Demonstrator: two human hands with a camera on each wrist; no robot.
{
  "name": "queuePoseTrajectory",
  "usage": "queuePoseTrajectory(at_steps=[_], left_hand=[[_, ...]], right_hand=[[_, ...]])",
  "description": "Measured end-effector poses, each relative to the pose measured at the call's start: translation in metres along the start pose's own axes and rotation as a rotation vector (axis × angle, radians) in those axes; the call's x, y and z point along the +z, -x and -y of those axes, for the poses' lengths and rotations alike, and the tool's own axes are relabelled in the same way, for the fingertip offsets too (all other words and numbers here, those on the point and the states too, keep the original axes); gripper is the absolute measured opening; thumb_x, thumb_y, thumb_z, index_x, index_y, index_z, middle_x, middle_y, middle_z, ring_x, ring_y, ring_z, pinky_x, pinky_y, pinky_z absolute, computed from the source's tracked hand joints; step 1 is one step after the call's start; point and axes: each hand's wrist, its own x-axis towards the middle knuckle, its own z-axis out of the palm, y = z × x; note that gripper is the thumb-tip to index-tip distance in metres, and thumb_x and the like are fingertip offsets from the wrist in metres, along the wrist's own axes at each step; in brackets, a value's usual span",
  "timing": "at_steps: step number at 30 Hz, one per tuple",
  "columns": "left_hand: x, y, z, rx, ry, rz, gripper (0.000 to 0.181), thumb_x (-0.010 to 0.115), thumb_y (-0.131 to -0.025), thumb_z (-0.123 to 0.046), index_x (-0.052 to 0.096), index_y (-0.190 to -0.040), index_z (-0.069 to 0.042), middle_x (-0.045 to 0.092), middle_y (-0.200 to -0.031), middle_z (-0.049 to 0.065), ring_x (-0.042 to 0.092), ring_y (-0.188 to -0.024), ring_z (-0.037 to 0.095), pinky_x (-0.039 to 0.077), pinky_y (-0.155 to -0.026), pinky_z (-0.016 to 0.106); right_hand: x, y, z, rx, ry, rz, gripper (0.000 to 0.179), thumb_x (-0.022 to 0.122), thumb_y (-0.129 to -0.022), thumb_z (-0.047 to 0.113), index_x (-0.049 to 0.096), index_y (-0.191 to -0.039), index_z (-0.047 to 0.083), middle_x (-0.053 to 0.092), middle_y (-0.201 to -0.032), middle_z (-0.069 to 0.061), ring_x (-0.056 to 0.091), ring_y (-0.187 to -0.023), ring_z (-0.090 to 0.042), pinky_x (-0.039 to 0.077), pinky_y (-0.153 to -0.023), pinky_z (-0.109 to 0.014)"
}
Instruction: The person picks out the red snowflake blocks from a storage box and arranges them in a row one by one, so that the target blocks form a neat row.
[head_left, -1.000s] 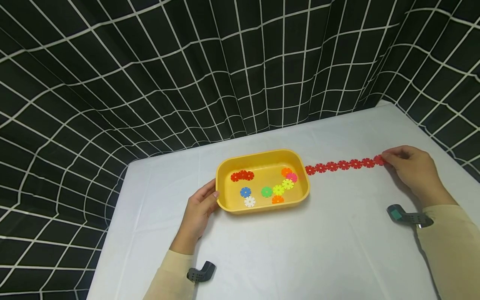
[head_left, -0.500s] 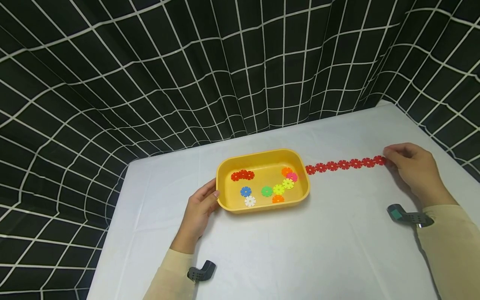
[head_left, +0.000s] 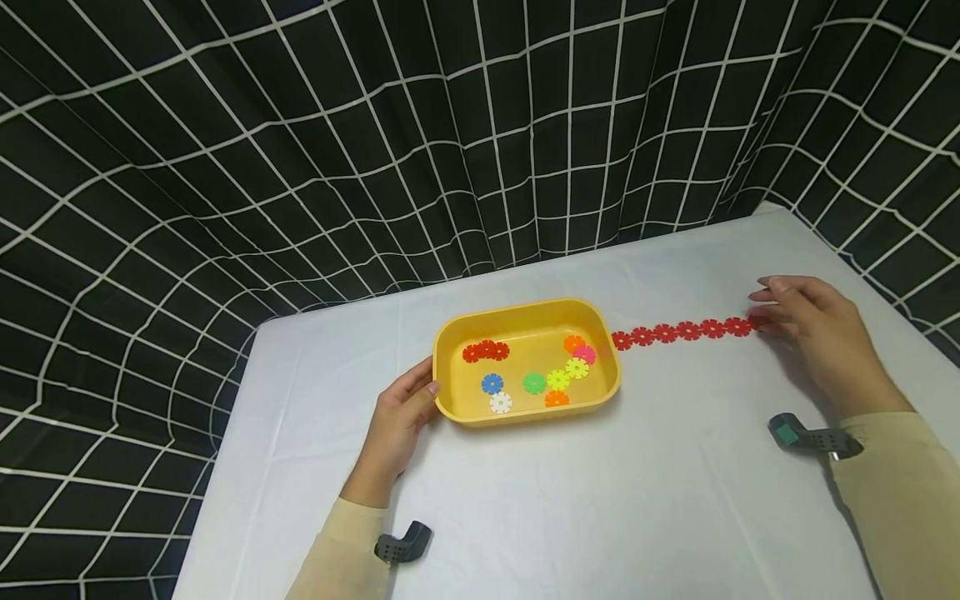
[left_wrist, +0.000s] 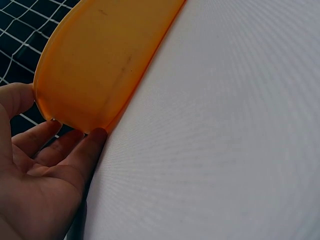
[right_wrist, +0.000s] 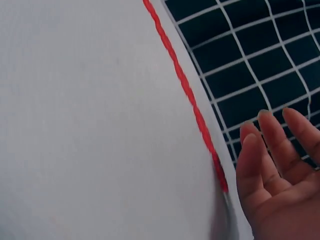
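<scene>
My left hand (head_left: pixel 402 410) holds the left end of a yellow plastic tray (head_left: pixel 517 416), thumb at the rim and fingers against the outer wall. In the left wrist view the orange-looking tray (left_wrist: pixel 100 65) meets the fingertips. A straight chain of red snowflake discs (head_left: pixel 687 331) lies on the white table, running right from the tray. Over its right end hovers my right hand (head_left: pixel 825 337), fingers loosely extended and holding nothing; it hides the last disc from the head camera. The right wrist view shows that hand (right_wrist: pixel 280 175) apart from the red chain (right_wrist: pixel 190 95).
Inside the tray lie overlapping red discs (head_left: pixel 486 350) plus loose ones: a blue disc (head_left: pixel 492 383), a white disc (head_left: pixel 501 403), a green disc (head_left: pixel 535 383), and several yellow, orange and pink ones. A dark grid-patterned curtain (head_left: pixel 480 167) borders the white table (head_left: pixel 570 508).
My right hand has let go of the chain's right end; its fingers have spread and it has lifted slightly. The left hand, tray and chain stay in place.
</scene>
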Motion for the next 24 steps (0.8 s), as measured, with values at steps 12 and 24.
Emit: queuePoseTrajectory(at_steps=[12,24], left_hand=[[0.0,0.0,0.0,-0.003,0.002,0.003,0.05,0.067,-0.109,-0.015,0.056,-0.157,-0.005,0.058,-0.156,0.012,0.06,-0.138,0.03,0.056,-0.107,0.038],[0.0,0.0,0.0,-0.004,0.002,-0.001,0.05,0.066,-0.109,-0.014,0.056,-0.157,-0.005,0.057,-0.157,0.012,0.06,-0.139,0.03,0.055,-0.107,0.037]], right_hand=[[0.02,0.01,0.025,-0.202,-0.121,0.171,0.048,0.043,-0.118,0.041,0.049,-0.16,0.017,0.057,-0.149,-0.009,0.066,-0.124,-0.014,0.058,-0.092,-0.018],[0.048,0.023,0.052,-0.281,-0.087,0.251,0.047,0.038,-0.119,0.036,0.049,-0.16,0.015,0.057,-0.151,-0.011,0.064,-0.128,-0.02,0.06,-0.095,-0.025]])
